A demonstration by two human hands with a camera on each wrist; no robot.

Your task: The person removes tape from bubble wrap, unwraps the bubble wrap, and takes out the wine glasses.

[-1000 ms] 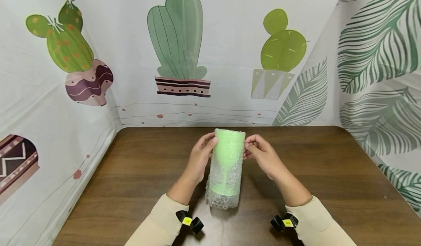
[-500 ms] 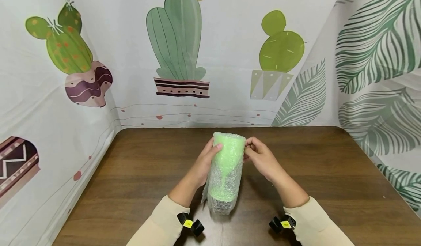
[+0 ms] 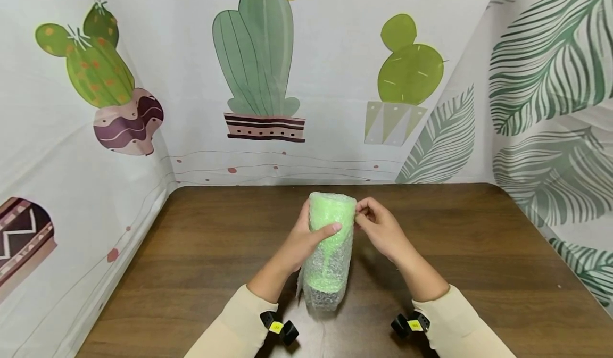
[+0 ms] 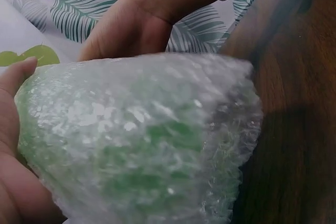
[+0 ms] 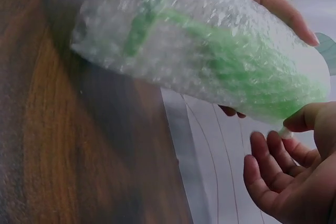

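A light-green stemmed goblet [image 3: 326, 254], wrapped in clear bubble wrap [image 3: 323, 300], is held over the table. Its wide end points up and away from the person. My left hand [image 3: 306, 241] grips the bundle from the left, its thumb lying across the front; its fingers are mostly hidden behind. At the upper right edge, my right hand [image 3: 383, 227] pinches a small bit of the wrap between thumb and index finger. In the right wrist view, a whitish end [image 5: 285, 132] shows at that pinch. The bubble wrap [image 4: 131, 124] covers much of the left wrist view.
The brown wooden table [image 3: 201, 273] extends on both sides of the bundle. A white cloth backdrop [image 3: 335, 81] printed with cacti and leaves stands along the back and sides. Each sleeve carries a small black camera [image 3: 289, 332] on a strap.
The left thumb has slid down from the bundle's upper left edge to across its front. The bundle has turned and shifted slightly toward the person. My right hand stays at the upper right edge.
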